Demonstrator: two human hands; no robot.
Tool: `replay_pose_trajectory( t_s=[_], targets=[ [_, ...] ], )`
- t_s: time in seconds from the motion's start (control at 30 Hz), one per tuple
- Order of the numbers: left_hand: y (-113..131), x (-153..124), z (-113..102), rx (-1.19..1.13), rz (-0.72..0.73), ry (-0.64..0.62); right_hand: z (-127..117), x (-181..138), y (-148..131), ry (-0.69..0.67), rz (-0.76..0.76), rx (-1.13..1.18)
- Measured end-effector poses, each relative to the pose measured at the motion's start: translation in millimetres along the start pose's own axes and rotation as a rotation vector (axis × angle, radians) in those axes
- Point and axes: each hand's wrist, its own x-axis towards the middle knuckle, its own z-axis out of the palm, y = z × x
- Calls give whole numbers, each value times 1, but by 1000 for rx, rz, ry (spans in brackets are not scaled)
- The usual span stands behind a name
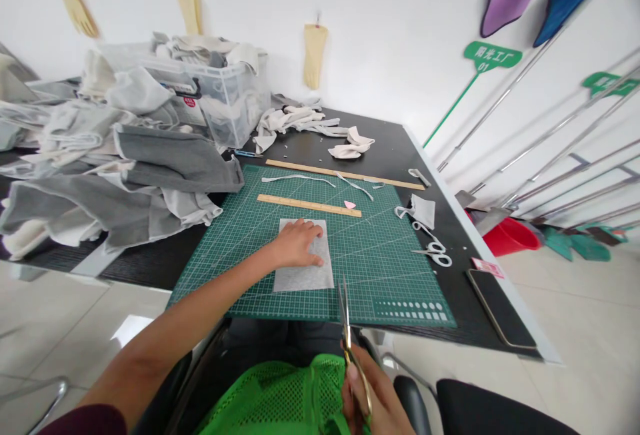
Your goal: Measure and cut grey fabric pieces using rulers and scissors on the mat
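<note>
Lt grey fabric pc (303,278), grn mat (385,248) w/ wht grid, gold-hndl scissors (347,338), blk table (387,138)

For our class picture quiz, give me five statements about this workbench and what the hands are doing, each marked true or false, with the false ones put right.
1. The left hand rests on a grey cloth piece. True.
2. The right hand holds a wooden ruler. False: the right hand holds gold-handled scissors.
3. The phone lies on the cutting mat. False: the phone lies on the black table, right of the cutting mat.
4. Pale yellow gloves hang on the wall. True.
5. The plastic bin is empty. False: the plastic bin is heaped with fabric.
</note>
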Motion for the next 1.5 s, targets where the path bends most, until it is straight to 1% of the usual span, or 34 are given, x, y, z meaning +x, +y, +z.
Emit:
replay_pose_trajectory(
  t_s=[0.1,0.2,0.27,0.33,0.4,0.47,0.57,0.63,0.77,0.83,0.93,1.03,1.13,1.3,1.5],
  targets=[
    [9,-22,7,26,-19,90,0,-6,6,-15,-15,-1],
    [20,-44,13,35,-25,191,-6,-7,9,-58,-36,-20],
    [29,-57,15,24,62,232,-10,-6,9,-114,-44,-26],
    [40,-67,17,-15,193,211,-12,-5,8,-178,-66,-42],
    [49,-76,20,-63,258,171,-13,-4,7,-225,-95,-69],
    [57,-81,24,-102,229,164,-14,-6,4,-247,-119,-105],
    [65,-85,34,-144,126,213,-16,-10,2,-265,-127,-139],
    [70,-88,41,-147,84,244,-18,-11,3,-261,-136,-141],
    [79,-99,51,-59,77,272,-20,-11,10,-277,-151,-153],
    [81,-105,53,-42,83,279,-19,-12,13,-263,-136,-139],
    [81,-110,56,-100,68,326,-16,-14,15,-215,-122,-98],
    [78,-112,59,-132,82,381,-14,-17,16,-230,-152,-87],
    [76,-113,62,-89,129,405,-13,-17,18,-248,-178,-87],
    [75,-116,64,-13,217,380,-8,-12,21,-220,-137,-46],
    [74,-116,63,3,217,380,2,-4,20,-163,-130,26]
  ],
)
